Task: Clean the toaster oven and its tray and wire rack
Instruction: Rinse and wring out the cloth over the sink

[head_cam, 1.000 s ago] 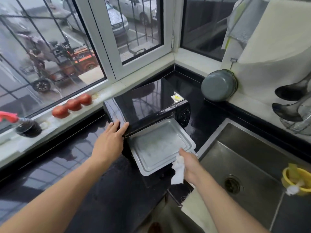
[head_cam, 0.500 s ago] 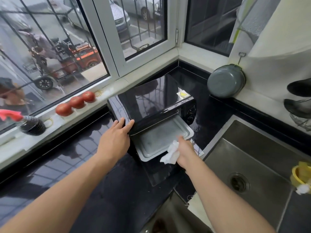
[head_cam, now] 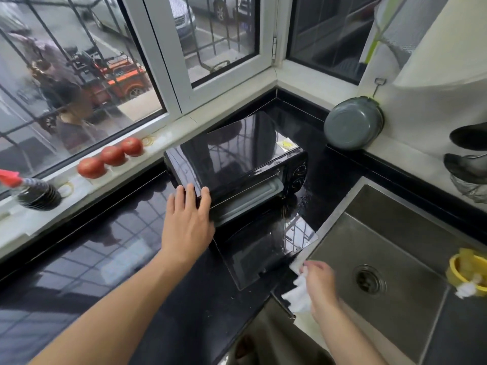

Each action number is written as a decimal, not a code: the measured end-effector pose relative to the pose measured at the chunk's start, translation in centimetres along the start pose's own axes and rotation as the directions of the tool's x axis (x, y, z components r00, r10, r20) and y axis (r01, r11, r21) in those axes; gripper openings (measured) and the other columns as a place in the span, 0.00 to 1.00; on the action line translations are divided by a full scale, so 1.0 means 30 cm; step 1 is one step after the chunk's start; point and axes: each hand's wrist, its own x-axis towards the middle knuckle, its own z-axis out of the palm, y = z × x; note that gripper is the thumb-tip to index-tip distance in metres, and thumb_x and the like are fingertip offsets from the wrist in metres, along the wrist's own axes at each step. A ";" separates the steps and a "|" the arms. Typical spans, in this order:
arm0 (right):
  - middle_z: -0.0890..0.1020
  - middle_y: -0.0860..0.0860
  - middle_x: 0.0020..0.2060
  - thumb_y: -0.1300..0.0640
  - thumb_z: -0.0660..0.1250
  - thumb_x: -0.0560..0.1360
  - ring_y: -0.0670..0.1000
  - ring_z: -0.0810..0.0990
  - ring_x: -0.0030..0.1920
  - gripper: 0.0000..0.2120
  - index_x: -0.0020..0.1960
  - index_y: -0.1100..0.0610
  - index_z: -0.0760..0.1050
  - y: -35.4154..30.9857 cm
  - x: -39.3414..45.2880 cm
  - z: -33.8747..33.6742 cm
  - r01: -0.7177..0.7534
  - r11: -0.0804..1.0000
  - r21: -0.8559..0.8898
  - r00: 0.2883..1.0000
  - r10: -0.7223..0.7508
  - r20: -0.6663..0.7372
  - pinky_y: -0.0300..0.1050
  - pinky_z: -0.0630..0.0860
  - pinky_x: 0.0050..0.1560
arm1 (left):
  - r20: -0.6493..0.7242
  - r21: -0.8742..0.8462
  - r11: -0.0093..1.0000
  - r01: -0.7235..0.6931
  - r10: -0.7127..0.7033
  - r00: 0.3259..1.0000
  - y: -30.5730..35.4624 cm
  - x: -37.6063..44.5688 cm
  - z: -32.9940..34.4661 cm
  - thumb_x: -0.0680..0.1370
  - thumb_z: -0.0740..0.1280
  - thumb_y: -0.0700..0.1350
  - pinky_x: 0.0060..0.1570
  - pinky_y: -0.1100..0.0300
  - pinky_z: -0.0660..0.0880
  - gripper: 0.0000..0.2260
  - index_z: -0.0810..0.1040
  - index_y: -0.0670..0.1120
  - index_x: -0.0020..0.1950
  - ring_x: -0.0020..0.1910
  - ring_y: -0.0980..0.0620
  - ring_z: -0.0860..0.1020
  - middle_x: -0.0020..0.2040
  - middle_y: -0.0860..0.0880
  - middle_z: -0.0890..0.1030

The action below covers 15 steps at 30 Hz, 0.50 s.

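A home kitchen: steel sink (head_cam: pixel 382 248) set in a black bench (head_cam: pixel 105 259), pot (head_cam: pixel 351 126) hanging, tomatoes (head_cam: pixel 112 155) on the windowsill.

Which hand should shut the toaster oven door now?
Probably the right hand. It sits near the front edge of the open door, though it grips a white cloth. The left hand rests flat on the toaster oven, steadying its corner.

We stand at a glossy black desk (head_cam: pixel 87 262) wrapping a corner under white-framed barred windows (head_cam: pixel 168 61). Daylight gleams on the stone. Three tomatoes (head_cam: pixel 112 156) line the pale windowsill (head_cam: pixel 174 133); a steel sink (head_cam: pixel 390 262) sits to the right.
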 end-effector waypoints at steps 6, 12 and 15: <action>0.81 0.56 0.48 0.64 0.64 0.78 0.57 0.80 0.48 0.08 0.56 0.56 0.75 -0.014 -0.024 0.049 -0.232 0.955 0.187 0.927 0.159 0.339 0.50 0.77 0.49 | -0.005 0.199 0.968 -0.151 0.155 0.988 0.085 0.065 0.086 0.73 0.73 0.67 0.77 0.31 0.42 0.57 0.37 0.48 0.84 0.80 0.28 0.49 0.79 0.32 0.52; 0.75 0.59 0.38 0.67 0.61 0.80 0.58 0.74 0.37 0.04 0.52 0.64 0.74 -0.055 -0.057 0.033 -0.347 0.875 0.337 0.882 0.182 0.434 0.50 0.72 0.41 | 0.034 0.302 0.926 -0.225 0.226 0.974 0.105 0.086 0.095 0.75 0.73 0.47 0.70 0.32 0.57 0.55 0.29 0.55 0.82 0.75 0.29 0.56 0.77 0.31 0.52; 0.73 0.60 0.39 0.68 0.61 0.79 0.58 0.73 0.36 0.04 0.49 0.64 0.74 -0.074 -0.068 0.027 -0.354 0.870 0.344 0.879 0.184 0.440 0.50 0.69 0.40 | 0.044 0.388 0.882 -0.267 0.271 0.961 0.103 0.126 0.055 0.74 0.72 0.47 0.60 0.41 0.65 0.55 0.30 0.53 0.83 0.64 0.35 0.65 0.68 0.34 0.63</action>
